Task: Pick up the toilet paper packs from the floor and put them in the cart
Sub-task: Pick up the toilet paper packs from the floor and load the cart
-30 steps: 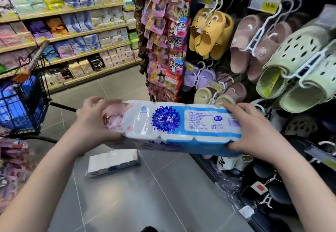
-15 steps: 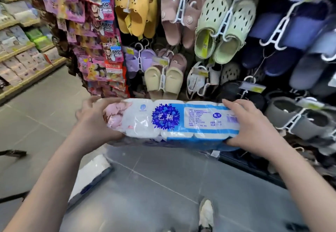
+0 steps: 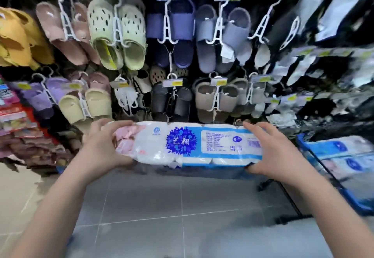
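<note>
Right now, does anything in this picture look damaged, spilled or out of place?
Nothing stands out. The toilet paper pack is level between the left hand and the right hand, with its wrap intact. The slippers hang in order, and the packs in the cart lie flat.

The pack on the floor below the left hand (image 3: 105, 144) is gone from sight. Beside the right hand (image 3: 277, 152) the blue cart (image 3: 356, 199) now shows, packs (image 3: 344, 146) inside.
</note>
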Demonstrator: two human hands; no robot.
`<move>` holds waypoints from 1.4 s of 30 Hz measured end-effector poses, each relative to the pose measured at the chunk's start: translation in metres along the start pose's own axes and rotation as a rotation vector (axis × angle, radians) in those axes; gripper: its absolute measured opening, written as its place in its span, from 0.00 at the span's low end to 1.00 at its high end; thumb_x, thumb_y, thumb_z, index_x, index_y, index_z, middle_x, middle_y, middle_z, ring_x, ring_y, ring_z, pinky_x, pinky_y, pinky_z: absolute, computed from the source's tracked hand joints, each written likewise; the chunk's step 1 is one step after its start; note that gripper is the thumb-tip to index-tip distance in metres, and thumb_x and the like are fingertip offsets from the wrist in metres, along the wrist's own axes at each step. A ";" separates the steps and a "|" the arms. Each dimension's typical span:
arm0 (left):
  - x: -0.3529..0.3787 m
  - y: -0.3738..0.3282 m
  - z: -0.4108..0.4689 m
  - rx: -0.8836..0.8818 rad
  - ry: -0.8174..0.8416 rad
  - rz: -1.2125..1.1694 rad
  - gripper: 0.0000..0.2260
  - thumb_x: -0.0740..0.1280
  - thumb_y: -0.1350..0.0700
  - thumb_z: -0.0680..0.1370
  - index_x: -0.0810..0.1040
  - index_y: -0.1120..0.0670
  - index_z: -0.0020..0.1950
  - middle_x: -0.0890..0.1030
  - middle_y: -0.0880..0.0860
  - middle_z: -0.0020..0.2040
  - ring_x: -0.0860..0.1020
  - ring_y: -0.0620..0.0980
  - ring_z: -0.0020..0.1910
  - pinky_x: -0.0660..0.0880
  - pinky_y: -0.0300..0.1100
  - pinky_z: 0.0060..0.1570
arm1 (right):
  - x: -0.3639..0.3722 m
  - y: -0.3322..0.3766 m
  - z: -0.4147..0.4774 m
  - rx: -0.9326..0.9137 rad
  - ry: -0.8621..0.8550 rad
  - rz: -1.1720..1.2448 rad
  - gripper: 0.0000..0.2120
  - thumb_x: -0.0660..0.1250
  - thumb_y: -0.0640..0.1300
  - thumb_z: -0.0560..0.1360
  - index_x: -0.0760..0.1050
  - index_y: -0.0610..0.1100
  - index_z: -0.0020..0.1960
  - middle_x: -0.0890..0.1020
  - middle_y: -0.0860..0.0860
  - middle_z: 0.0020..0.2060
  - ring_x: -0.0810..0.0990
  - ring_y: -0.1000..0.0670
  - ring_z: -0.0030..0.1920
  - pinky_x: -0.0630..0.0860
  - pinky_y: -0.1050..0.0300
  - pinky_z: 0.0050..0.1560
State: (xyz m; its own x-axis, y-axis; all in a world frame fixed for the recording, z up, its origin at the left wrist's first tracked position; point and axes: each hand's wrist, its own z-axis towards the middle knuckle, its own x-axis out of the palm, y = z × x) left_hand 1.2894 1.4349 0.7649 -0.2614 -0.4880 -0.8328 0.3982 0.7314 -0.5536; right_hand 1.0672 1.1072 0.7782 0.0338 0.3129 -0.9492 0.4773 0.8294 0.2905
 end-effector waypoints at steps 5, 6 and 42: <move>0.066 -0.093 0.002 0.134 0.091 -0.008 0.40 0.80 0.52 0.56 0.73 0.31 0.64 0.63 0.50 0.69 0.65 0.54 0.70 0.65 0.46 0.68 | -0.025 -0.105 -0.058 0.132 -0.050 0.011 0.56 0.78 0.55 0.58 0.55 0.60 0.81 0.62 0.50 0.76 0.70 0.42 0.72 0.71 0.47 0.70; 0.081 -0.113 0.002 0.158 0.105 0.002 0.40 0.80 0.51 0.56 0.72 0.30 0.64 0.63 0.50 0.69 0.66 0.55 0.70 0.65 0.47 0.69 | -0.029 -0.126 -0.072 0.166 -0.055 0.016 0.55 0.78 0.54 0.59 0.55 0.60 0.81 0.62 0.49 0.76 0.69 0.42 0.72 0.70 0.47 0.71; 0.469 -0.616 0.105 0.693 0.511 -0.074 0.39 0.77 0.37 0.48 0.67 0.21 0.56 0.68 0.51 0.65 0.67 0.54 0.67 0.66 0.53 0.70 | -0.176 -0.601 -0.181 0.774 -0.162 0.030 0.54 0.76 0.59 0.57 0.57 0.61 0.80 0.64 0.49 0.76 0.70 0.43 0.72 0.67 0.48 0.73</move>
State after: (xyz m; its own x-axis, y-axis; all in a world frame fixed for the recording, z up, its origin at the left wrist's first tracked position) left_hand 1.0138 0.7052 0.7159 -0.6051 -0.1271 -0.7859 0.7675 0.1691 -0.6183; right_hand 0.6152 0.6377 0.7927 0.1556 0.2099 -0.9653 0.9472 0.2456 0.2061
